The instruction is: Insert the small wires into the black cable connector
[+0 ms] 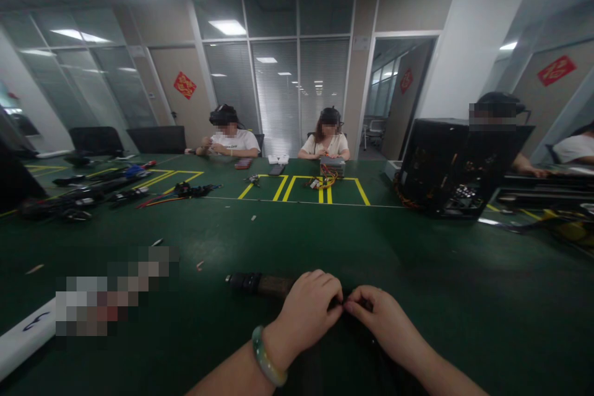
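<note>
A dark cable bundle [273,285] with a black connector end lies on the green table in front of me, its far end pointing left. My left hand [309,303] reaches over it, fingers bent and closed, thumb and fingertips pinched at a dark strand. Close against it, my right hand [378,315] pinches the same dark spot with thumb and forefinger. The fingertips of both hands nearly touch. What lies between them is small and dark, mostly hidden by the fingers. A green bangle [268,356] sits around my left wrist.
A black computer case [457,167] stands at the right. Dark cables [93,192] are heaped at the far left. Two people sit across the table, one behind a grey box with coloured wires [331,167]. A white elongated thing [28,331], partly pixelated, lies at the lower left.
</note>
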`<state>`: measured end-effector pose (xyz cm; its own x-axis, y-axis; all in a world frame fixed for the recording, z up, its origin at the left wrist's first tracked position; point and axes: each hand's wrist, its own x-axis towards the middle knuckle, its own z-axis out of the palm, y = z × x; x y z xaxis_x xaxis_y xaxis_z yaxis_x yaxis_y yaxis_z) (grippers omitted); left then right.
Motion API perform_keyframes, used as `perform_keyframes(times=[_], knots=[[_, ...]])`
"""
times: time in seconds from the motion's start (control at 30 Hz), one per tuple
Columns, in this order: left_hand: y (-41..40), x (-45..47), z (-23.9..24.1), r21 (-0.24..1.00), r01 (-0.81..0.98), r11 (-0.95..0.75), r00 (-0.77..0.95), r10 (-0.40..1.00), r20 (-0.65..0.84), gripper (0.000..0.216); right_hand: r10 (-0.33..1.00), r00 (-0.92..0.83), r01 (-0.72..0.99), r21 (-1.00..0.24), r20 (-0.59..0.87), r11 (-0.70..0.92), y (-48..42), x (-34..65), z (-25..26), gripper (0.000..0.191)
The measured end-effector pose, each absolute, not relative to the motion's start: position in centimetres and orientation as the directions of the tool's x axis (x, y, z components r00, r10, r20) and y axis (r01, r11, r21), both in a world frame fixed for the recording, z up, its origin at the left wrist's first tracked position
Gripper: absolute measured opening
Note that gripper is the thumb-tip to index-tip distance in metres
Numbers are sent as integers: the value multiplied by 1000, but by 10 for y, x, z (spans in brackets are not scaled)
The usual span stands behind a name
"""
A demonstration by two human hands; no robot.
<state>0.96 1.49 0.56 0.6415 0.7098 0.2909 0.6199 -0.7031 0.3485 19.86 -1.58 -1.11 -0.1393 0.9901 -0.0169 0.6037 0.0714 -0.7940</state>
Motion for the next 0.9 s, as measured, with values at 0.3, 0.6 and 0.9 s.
perform_keyframes(times=[0.3,0.6,0.9], knots=[[18,10,0,355,616,-703,629,710,316,11,992,-124,626,-775,14,89,-16,198,-7,15],[21,2,2,271,584,-765,696,644,319,21,990,-122,681,-720,64,130,-18,197,-8,16],[16,-3,8,228,657,-719,655,693,300,25,992,-112,679,-725,49,113,-26,196,-3,20]])
